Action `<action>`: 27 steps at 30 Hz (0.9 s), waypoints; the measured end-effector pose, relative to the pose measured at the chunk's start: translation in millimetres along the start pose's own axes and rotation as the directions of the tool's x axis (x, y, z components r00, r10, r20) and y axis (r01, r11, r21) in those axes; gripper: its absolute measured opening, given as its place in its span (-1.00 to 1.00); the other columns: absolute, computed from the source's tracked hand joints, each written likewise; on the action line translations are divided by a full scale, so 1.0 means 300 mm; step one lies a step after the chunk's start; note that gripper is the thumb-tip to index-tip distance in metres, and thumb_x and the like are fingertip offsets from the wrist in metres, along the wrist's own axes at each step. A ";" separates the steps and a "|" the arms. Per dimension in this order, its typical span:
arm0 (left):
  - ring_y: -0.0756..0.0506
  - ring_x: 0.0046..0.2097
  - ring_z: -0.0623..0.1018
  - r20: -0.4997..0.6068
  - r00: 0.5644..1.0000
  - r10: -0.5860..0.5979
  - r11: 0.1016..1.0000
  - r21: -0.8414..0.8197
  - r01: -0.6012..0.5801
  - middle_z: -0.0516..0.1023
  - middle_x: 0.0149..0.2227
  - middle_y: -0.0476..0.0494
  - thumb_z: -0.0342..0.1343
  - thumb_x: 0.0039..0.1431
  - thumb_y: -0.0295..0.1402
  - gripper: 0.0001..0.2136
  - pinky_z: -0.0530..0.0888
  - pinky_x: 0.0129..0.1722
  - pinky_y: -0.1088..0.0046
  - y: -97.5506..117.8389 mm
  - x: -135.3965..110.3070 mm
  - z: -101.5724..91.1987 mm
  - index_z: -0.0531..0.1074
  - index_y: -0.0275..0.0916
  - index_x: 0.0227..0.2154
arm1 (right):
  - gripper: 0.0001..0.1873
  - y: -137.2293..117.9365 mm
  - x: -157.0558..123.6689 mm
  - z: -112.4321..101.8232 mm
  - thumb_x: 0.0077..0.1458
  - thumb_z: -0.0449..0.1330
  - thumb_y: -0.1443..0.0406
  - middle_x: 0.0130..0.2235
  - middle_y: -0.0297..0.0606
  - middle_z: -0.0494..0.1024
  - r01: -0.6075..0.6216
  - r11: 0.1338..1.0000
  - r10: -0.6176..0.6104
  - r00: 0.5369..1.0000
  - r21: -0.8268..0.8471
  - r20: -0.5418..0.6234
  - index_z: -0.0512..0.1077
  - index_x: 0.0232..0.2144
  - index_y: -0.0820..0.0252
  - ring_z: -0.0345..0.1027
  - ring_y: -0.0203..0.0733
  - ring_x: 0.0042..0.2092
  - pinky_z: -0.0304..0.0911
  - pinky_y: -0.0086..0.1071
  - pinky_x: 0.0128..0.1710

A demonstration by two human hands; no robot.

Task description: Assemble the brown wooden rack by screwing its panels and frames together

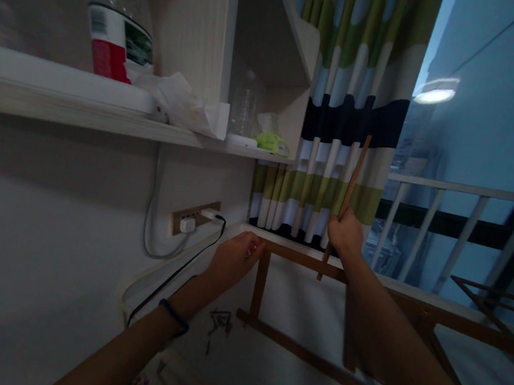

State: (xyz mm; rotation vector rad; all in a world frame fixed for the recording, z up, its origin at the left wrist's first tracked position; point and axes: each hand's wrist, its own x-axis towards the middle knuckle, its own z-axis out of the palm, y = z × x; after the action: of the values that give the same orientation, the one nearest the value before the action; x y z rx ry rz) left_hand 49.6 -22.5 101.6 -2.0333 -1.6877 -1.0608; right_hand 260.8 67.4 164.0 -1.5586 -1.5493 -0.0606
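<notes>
My right hand [346, 233] is closed around a narrow wooden slat [357, 170], which stands nearly upright, leaning a little right at its top. Its lower end crosses the top rail of a brown wooden frame [300, 257]. My left hand [236, 257] has its fingers curled together at the frame's left corner. Whether they grip the rail or something small is hidden. Below that hand, several small dark pieces of hardware [221, 321], perhaps screws, lie loose on the pale surface. My right forearm covers part of the frame.
A shelf [188, 138] overhangs at left, holding a labelled bottle [120, 44], crumpled tissue [187, 106] and a green tissue pack [272, 143]. Below it, cables run from a power strip [195, 215]. A striped curtain [341, 115] and a railed window [467, 193] stand behind the frame.
</notes>
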 end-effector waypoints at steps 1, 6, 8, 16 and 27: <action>0.00 -0.44 0.41 0.003 1.000 -0.010 1.000 0.004 0.010 0.42 -0.48 0.00 -0.10 0.12 -0.22 -0.80 0.28 -0.44 0.48 0.005 0.001 -0.003 0.31 -0.23 -0.41 | -0.44 0.000 -0.001 0.001 0.01 -0.10 0.27 -0.26 0.00 0.48 -0.001 1.000 0.001 1.000 -0.001 -0.002 0.09 0.08 0.37 0.35 0.03 -0.18 0.21 -0.20 -0.24; 0.01 -0.47 0.41 0.016 0.999 -0.046 0.996 -0.082 0.047 0.44 -0.52 0.00 -0.11 0.12 -0.27 -0.81 0.27 -0.45 0.51 0.014 0.016 -0.003 0.34 -0.24 -0.45 | -0.46 -0.002 0.004 0.004 0.01 -0.11 0.25 -0.25 0.00 0.48 0.006 1.000 -0.006 1.000 0.007 -0.017 0.13 0.06 0.36 0.35 0.05 -0.19 0.22 -0.21 -0.26; 0.02 -0.48 0.41 0.008 0.998 -0.068 0.991 -0.116 0.069 0.43 -0.53 0.00 -0.09 0.09 -0.32 -0.84 0.27 -0.47 0.52 0.013 0.022 0.004 0.34 -0.24 -0.48 | -0.49 -0.001 0.008 0.006 0.00 -0.10 0.26 -0.26 0.00 0.48 0.007 1.000 -0.007 1.000 0.008 -0.019 0.18 0.02 0.35 0.35 0.04 -0.20 0.22 -0.22 -0.26; 0.03 -0.50 0.39 -0.046 0.987 -0.156 0.985 -0.076 0.152 0.39 -0.57 0.03 -0.01 -0.06 -0.40 -0.94 0.24 -0.49 0.52 0.038 0.009 -0.004 0.32 -0.25 -0.55 | -0.58 0.002 0.002 0.006 -0.03 -0.07 0.27 -0.26 0.00 0.47 0.008 1.000 -0.009 0.999 -0.011 -0.040 0.30 -0.12 0.35 0.34 0.06 -0.19 0.22 -0.22 -0.26; 0.03 -0.48 0.39 0.213 0.976 -0.047 0.997 -0.047 0.059 0.39 -0.52 0.01 -0.05 -0.05 -0.46 -0.97 0.30 -0.47 0.54 -0.039 -0.266 -0.058 0.27 -0.24 -0.49 | -0.56 -0.006 -0.004 0.000 0.00 -0.07 0.26 -0.25 0.00 0.46 -0.021 0.999 0.022 1.000 -0.046 0.007 0.27 -0.07 0.36 0.34 0.03 -0.17 0.23 -0.20 -0.24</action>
State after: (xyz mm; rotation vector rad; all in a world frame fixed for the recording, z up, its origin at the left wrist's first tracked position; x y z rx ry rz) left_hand 29.5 -87.8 55.6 -2.2144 -1.8439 -0.9429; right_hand 259.1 66.1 164.2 -1.6128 -1.5469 -0.0784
